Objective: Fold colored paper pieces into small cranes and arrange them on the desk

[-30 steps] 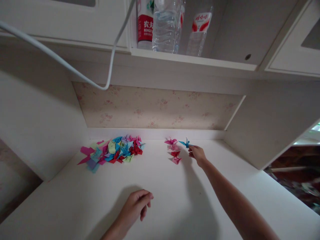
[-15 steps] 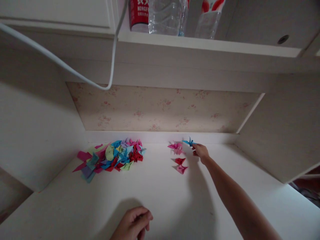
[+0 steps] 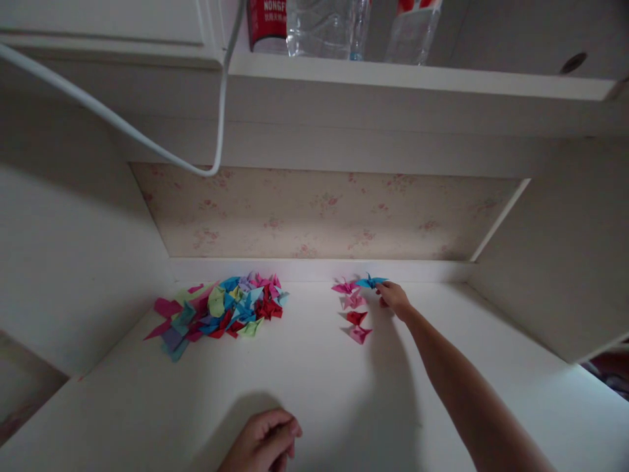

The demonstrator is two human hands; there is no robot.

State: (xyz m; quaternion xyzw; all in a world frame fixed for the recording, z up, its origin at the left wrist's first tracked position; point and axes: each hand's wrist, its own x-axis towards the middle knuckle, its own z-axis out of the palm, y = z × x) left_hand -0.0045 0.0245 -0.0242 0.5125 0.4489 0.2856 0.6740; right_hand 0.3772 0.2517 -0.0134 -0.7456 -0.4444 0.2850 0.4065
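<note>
My right hand [image 3: 394, 300] reaches to the back of the white desk, its fingers pinching one wing of a blue origami crane [image 3: 369, 282]. Just left of that crane, a column of folded paper cranes runs toward me: a magenta one [image 3: 345, 287], a pink one [image 3: 353, 300], a red one [image 3: 356, 317] and another pink one [image 3: 360, 334]. Near the front, my left hand [image 3: 263, 440] hovers or rests with curled fingers, and nothing shows in it. A heap of mixed-colour paper cranes [image 3: 244, 305] lies at the back left.
A low back ledge [image 3: 304, 270] and side panels [image 3: 545, 249] enclose the desk surface [image 3: 309, 373]. Overhead, a shelf [image 3: 422, 73] holds plastic bottles [image 3: 322, 29] and a red package [image 3: 268, 25]. A white cable [image 3: 219, 124] hangs down at the upper left.
The blue crane in my right hand has come down slightly left, beside the magenta crane, and its wings now look more spread. My left hand stays put. The view has shifted a little.
</note>
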